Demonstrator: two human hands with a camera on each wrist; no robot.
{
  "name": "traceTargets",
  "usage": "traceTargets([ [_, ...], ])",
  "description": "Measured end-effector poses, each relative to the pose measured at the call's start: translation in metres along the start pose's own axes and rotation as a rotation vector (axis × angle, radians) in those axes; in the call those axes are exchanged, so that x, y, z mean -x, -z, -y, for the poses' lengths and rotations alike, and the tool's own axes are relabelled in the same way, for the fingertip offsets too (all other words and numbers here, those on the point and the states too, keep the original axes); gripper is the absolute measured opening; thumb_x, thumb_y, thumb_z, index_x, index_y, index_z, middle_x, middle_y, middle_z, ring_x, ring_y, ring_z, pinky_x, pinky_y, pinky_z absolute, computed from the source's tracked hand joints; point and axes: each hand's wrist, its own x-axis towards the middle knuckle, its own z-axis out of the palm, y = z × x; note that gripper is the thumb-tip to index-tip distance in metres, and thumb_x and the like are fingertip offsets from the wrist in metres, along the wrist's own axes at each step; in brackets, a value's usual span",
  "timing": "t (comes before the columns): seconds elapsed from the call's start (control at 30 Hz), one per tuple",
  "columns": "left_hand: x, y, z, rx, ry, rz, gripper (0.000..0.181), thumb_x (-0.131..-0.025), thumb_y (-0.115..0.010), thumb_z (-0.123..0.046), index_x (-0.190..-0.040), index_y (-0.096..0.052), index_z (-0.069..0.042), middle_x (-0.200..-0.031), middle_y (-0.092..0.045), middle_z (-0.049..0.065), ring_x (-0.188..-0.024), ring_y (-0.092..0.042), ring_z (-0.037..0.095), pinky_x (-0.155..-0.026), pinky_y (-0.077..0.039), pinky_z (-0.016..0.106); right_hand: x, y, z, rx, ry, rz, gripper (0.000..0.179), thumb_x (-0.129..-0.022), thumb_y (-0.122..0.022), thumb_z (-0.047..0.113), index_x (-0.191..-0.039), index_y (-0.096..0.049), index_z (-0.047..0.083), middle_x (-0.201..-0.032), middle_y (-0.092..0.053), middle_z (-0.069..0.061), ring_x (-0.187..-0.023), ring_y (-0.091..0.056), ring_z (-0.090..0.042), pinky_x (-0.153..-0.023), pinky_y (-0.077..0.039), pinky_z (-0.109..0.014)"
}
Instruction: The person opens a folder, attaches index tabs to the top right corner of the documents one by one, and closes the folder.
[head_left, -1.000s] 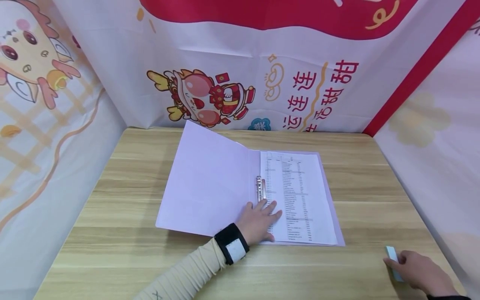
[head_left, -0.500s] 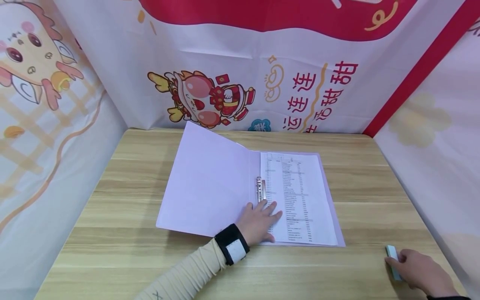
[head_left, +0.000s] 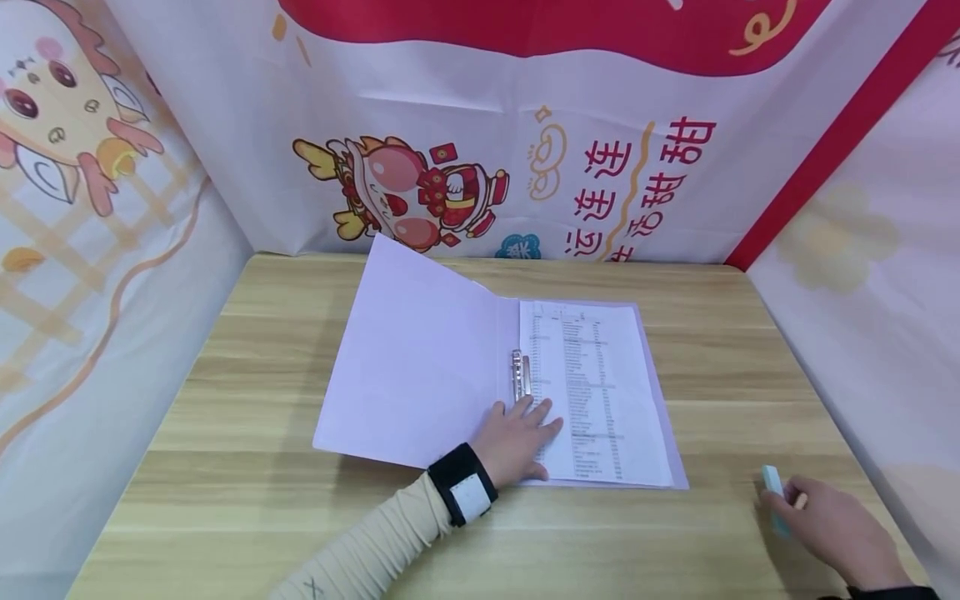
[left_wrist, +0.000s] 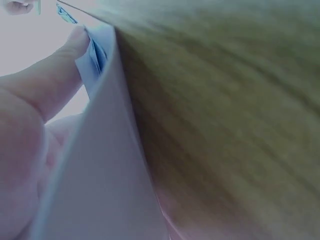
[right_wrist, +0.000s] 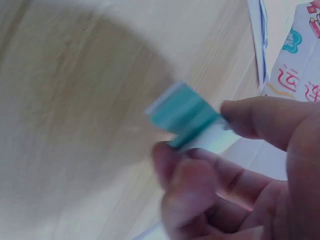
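Note:
A lilac folder [head_left: 420,358] lies open on the table, its left cover slanting up from the wood. Printed sheets [head_left: 600,400] lie on its right side, beside a metal ring clip [head_left: 517,371]. My left hand [head_left: 513,442] rests on the lower left of the sheets with spread fingers, just below the clip. In the left wrist view, the thumb [left_wrist: 65,65] lies at the edge of the paper stack. At the right, my right hand [head_left: 843,529] pinches a small teal block [right_wrist: 185,112] between thumb and fingers; a pale edge shows on it. Its exact kind I cannot tell.
The wood-grain table [head_left: 225,467] is bounded by a printed cloth [head_left: 465,92] at the back, with more cloth along both sides. The right side cloth [head_left: 862,333] stands close to my right hand.
My right hand has shifted away from me and slightly left with the teal block, which has turned a little in the fingers. The left hand and the folder stay where they were.

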Motion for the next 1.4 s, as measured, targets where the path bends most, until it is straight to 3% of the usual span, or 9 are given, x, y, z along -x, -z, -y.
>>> traceTargets([
  [0.2,0.0,0.002,-0.001,0.018,-0.008,-0.017,0.082,-0.085,-0.071,-0.061,-0.154,-0.046,-0.024,-0.163,-0.035,0.007,-0.146,-0.037,0.032,-0.105,-0.043,0.049,0.007,0.003,0.025,0.007,0.122,-0.16,0.038,-0.104,-0.053,0.048,-0.093,-0.06,0.013,-0.064,-0.051,0.004,-0.055,-0.043,-0.016,-0.048,-0.029,-0.028],
  [0.5,0.001,0.009,-0.003,0.056,0.004,-0.041,0.082,-0.083,-0.078,-0.055,-0.151,-0.05,-0.02,-0.16,-0.039,0.009,-0.143,-0.04,0.027,-0.1,-0.046,0.047,0.012,0.003,0.072,0.052,0.309,-0.428,0.024,-0.095,-0.073,0.034,-0.094,-0.064,0.011,-0.06,-0.048,0.007,-0.049,-0.039,-0.012,-0.045,-0.027,-0.025],
  [0.77,0.001,0.009,0.0,0.072,-0.032,-0.086,0.078,-0.082,-0.08,-0.054,-0.148,-0.055,-0.02,-0.149,-0.052,0.006,-0.135,-0.048,0.023,-0.099,-0.046,0.044,0.011,0.003,0.112,0.119,0.414,-0.502,0.022,-0.087,-0.08,0.03,-0.089,-0.064,0.015,-0.059,-0.042,0.009,-0.048,-0.035,-0.008,-0.045,-0.022,-0.023],
  [0.93,0.002,0.01,0.0,0.166,-0.054,-0.108,0.061,-0.09,-0.076,-0.047,-0.143,-0.059,-0.023,-0.141,-0.06,0.0,-0.129,-0.053,0.019,-0.099,-0.045,0.04,0.01,0.002,0.134,0.135,0.512,-0.545,0.026,-0.083,-0.084,0.029,-0.083,-0.061,0.018,-0.061,-0.044,0.011,-0.05,-0.035,-0.006,-0.045,-0.024,-0.022],
  [1.03,0.002,0.013,-0.001,0.267,-0.052,-0.139,0.047,-0.095,-0.07,-0.041,-0.138,-0.064,-0.023,-0.136,-0.063,-0.002,-0.127,-0.056,0.017,-0.1,-0.046,0.038,0.01,0.001,0.144,0.148,0.574,-0.564,0.027,-0.081,-0.086,0.029,-0.083,-0.062,0.017,-0.063,-0.046,0.011,-0.052,-0.037,-0.004,-0.046,-0.028,-0.021],
  [1.1,0.003,0.016,-0.001,0.381,-0.036,-0.166,0.04,-0.098,-0.067,-0.038,-0.134,-0.066,-0.02,-0.132,-0.066,-0.002,-0.121,-0.06,0.014,-0.098,-0.048,0.034,0.011,0.0,0.15,0.163,0.62,-0.586,0.028,-0.079,-0.088,0.03,-0.085,-0.064,0.016,-0.064,-0.049,0.011,-0.053,-0.038,-0.003,-0.046,-0.03,-0.02],
  [1.3,0.01,0.025,-0.003,0.881,0.026,-0.218,0.032,-0.103,-0.062,-0.033,-0.126,-0.069,-0.012,-0.112,-0.071,-0.005,-0.095,-0.063,0.003,-0.084,-0.053,0.023,0.012,-0.005,0.17,0.248,0.795,-0.69,0.032,-0.072,-0.091,0.031,-0.086,-0.07,0.013,-0.066,-0.055,0.007,-0.05,-0.037,0.001,-0.044,-0.029,-0.016],
  [1.4,0.014,0.028,-0.004,1.056,0.048,-0.198,0.038,-0.103,-0.06,-0.038,-0.127,-0.068,-0.01,-0.107,-0.071,-0.006,-0.091,-0.064,0.005,-0.079,-0.054,0.024,0.013,-0.008,0.18,0.285,0.88,-0.718,0.033,-0.069,-0.093,0.032,-0.086,-0.071,0.014,-0.069,-0.059,0.005,-0.05,-0.041,-0.001,-0.044,-0.029,-0.015],
])
